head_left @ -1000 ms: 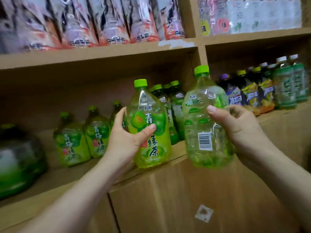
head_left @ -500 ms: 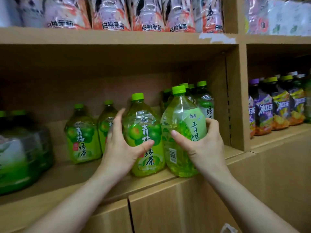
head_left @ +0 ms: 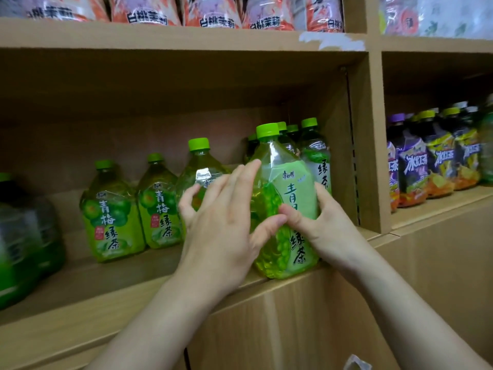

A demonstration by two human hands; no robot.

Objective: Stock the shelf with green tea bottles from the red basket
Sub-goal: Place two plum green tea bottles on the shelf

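Two hands on one green tea bottle (head_left: 289,209) right now, and it's standing upright on the shelf (head_left: 88,287), right at the front edge near the right-hand divider wall. The right hand (head_left: 324,228) is wrapped around its lower right side, thumb across the label front, so that one's actually gripping it. The left hand (head_left: 226,222) is loose and spread, fingers just laid against the bottle's left shoulder with nothing clenched, looks more like a steadying or nudging touch than a hold.

My guess on why: the label faces slightly right of front, so the two-hand thing is probably for twisting it square and lining it up with the row.

Partly hidden behind the left hand there's another bottle (head_left: 198,172) on the shelf with nobody holding it. Further left stand two more with labels facing out (head_left: 112,214) (head_left: 160,209) — set back from the edge, so the front one likely wants pushing in a bit. A cluster of green caps (head_left: 309,122) sits behind it in the back right corner.

Red basket isn't in view, so no idea how many are left.
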